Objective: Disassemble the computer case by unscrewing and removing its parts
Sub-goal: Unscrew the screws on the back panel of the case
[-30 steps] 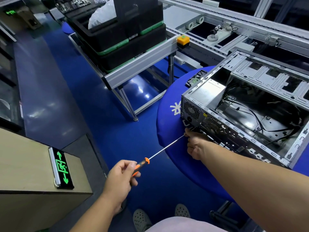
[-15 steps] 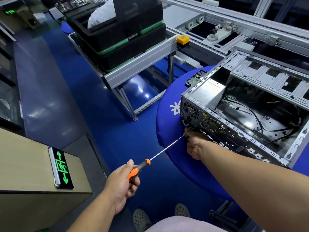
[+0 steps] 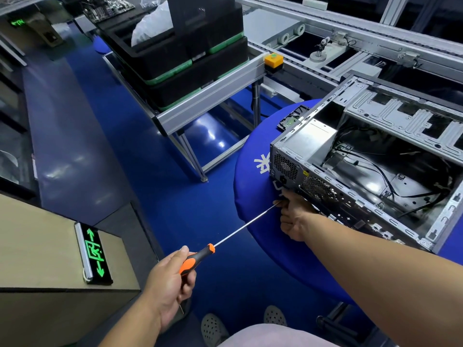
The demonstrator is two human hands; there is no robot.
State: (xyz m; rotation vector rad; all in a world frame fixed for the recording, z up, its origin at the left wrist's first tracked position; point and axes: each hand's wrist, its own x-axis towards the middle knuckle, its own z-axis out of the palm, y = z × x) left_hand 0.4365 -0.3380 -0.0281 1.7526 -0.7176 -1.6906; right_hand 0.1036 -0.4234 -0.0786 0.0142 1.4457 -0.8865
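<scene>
An open grey computer case (image 3: 375, 156) lies on its side on a round blue table (image 3: 253, 196), its rear panel with fan grilles facing me. My left hand (image 3: 170, 284) grips the orange-and-black handle of a long screwdriver (image 3: 240, 229). The thin shaft runs up and right to the lower left corner of the rear panel. My right hand (image 3: 295, 216) is at that corner with its fingers curled around the shaft's tip. The screw itself is hidden by my fingers.
A small black drive (image 3: 292, 118) lies on the table behind the case. An aluminium conveyor frame (image 3: 208, 101) with stacked black trays (image 3: 180, 53) stands to the upper left. A beige cabinet with a green exit sign (image 3: 94, 254) is at my left.
My left hand has shifted its hold on the screwdriver handle, sliding back and rotating round it. The shaft and my right hand have stayed at the case's corner.
</scene>
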